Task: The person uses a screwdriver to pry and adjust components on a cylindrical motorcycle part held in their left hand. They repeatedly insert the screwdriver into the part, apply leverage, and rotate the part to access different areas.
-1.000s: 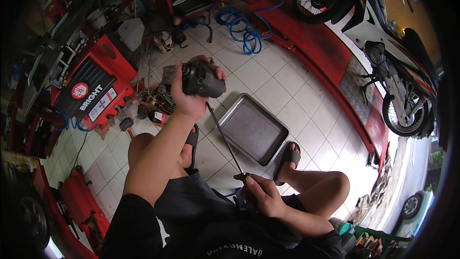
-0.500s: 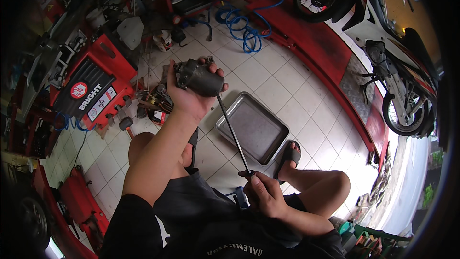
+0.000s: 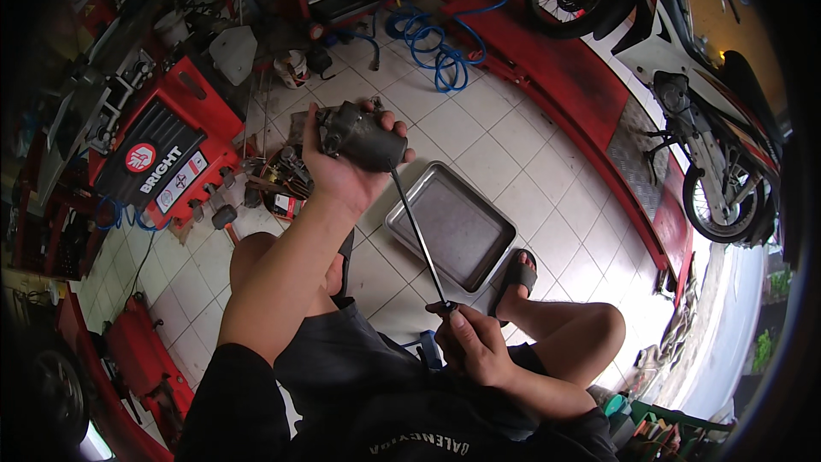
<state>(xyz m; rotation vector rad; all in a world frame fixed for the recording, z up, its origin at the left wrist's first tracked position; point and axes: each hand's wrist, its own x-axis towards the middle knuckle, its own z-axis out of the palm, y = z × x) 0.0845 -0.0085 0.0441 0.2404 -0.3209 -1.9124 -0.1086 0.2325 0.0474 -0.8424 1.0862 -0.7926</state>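
My left hand (image 3: 342, 180), palm up with the fingers wrapped round it, holds up a dark cylindrical motor (image 3: 363, 141). The motor is tilted, with its flat end toward the lower right. A long-shafted screwdriver (image 3: 417, 235) is gripped by its handle in my right hand (image 3: 475, 346), down near my lap. Its thin shaft runs up and left to the end of the motor, and the tip meets that end near its lower edge. Whether the tip sits in a screw is too small to tell. Below the motor, a rectangular metal tray (image 3: 506, 267) lies on the tiled floor.
A red tool case (image 3: 201, 103) and loose tools (image 3: 278, 180) are at the left, with a hammer (image 3: 225, 218) near my knee. A coiled blue hose (image 3: 449, 68) lies ahead. Along the right runs a red lift platform (image 3: 556, 68), with a motorcycle (image 3: 684, 103) beside it.
The motor and my left hand have shifted slightly to the right and turned a little. The screwdriver stays against the motor's end, and my right hand has barely moved.
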